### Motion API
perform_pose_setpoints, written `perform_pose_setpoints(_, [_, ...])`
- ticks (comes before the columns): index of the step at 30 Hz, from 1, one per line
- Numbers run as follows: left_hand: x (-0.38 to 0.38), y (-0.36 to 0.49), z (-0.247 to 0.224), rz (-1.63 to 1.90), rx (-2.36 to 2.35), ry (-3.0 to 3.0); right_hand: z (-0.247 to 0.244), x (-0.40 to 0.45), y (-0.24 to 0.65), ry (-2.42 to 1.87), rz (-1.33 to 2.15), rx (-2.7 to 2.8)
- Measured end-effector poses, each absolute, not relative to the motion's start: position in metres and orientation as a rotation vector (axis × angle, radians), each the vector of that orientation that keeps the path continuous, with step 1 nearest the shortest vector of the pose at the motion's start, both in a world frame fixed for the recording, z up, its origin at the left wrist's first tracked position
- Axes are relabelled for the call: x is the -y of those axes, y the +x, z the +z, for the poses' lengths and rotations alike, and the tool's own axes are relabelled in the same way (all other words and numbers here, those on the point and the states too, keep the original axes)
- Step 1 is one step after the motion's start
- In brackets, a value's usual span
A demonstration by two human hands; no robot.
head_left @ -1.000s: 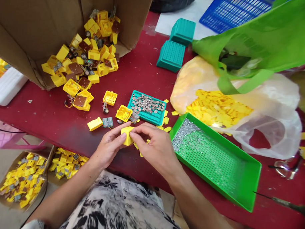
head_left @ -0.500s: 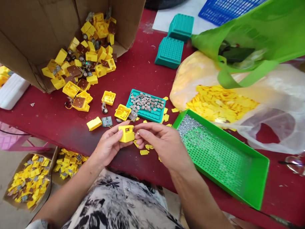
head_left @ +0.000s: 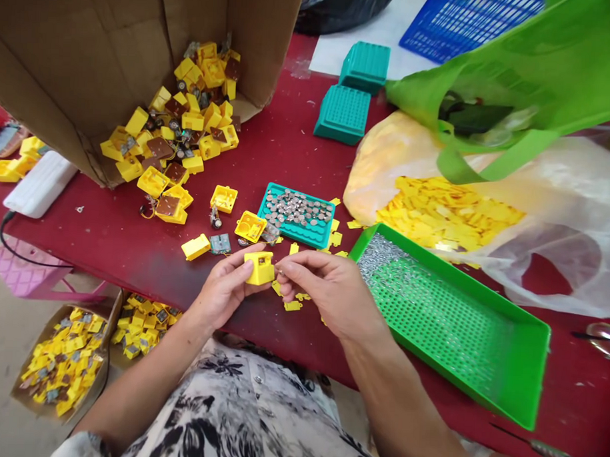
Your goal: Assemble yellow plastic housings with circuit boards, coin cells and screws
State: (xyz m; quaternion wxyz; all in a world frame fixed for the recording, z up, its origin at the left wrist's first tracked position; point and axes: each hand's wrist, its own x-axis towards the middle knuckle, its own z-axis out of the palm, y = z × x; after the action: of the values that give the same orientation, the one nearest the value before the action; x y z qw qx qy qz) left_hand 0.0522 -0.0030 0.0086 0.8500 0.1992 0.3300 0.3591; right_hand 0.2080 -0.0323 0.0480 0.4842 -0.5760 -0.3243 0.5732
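My left hand [head_left: 229,282] is closed around a small yellow plastic housing [head_left: 259,269], thumb in front, with an opening in its upper part facing me. Just to the right of it, my right hand [head_left: 316,282] is pinched, thumb against forefinger. Something tiny shows at those fingertips, too small to name. Beyond the hands lies a teal tray [head_left: 309,235] holding many round button cells [head_left: 296,208]. Open yellow housings [head_left: 250,226] with wired parts lie to its left. Flat yellow covers [head_left: 293,305] are scattered beneath and behind my right hand.
A cardboard box [head_left: 116,42] on its side spills yellow housings at the back left. To the right stand a green tray [head_left: 446,327] of small metal pieces, a plastic bag [head_left: 367,164] of yellow covers and a green bag [head_left: 555,84]. Teal trays [head_left: 343,113] lie behind.
My right fingertips have drawn slightly away from the yellow housing, leaving a small gap. My left hand still holds it. The whole view has shifted a little.
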Motion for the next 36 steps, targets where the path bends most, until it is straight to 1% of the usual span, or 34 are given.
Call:
perform_pose_setpoints(5, [0.003,0.051,0.007,0.751,-0.720,0.433,0.043,0.034,0.204,-1.499,1.230,0.836])
perform_pose_setpoints(11, [0.004,0.052,0.006,0.764,-0.706,0.449,0.042,0.036,0.207,-1.397,1.365,0.788])
perform_pose_setpoints(13, [0.004,0.052,0.006,0.770,-0.696,0.452,0.043,0.035,0.207,-1.391,1.359,0.805])
perform_pose_setpoints(19, [0.005,0.052,0.008,0.777,-0.673,0.452,0.044,0.032,0.199,-1.486,1.117,1.010])
perform_pose_setpoints(23, [0.006,0.051,0.006,0.772,-0.681,0.495,0.042,0.031,0.193,-1.571,1.103,1.055])
perform_pose_setpoints(26, [0.007,0.051,0.004,0.770,-0.681,0.552,0.044,0.029,0.193,-1.650,1.094,1.194])
perform_pose_setpoints(31, [0.007,0.046,0.001,0.719,-0.636,0.560,0.049,0.025,0.199,-1.747,0.930,1.393])
perform_pose_setpoints(33, [0.006,0.043,0.000,0.691,-0.621,0.547,0.049,0.022,0.202,-1.758,0.992,1.388])
perform_pose_setpoints(36, [0.004,0.040,0.001,0.620,-0.595,0.562,0.049,0.019,0.206,-1.731,1.224,1.352])
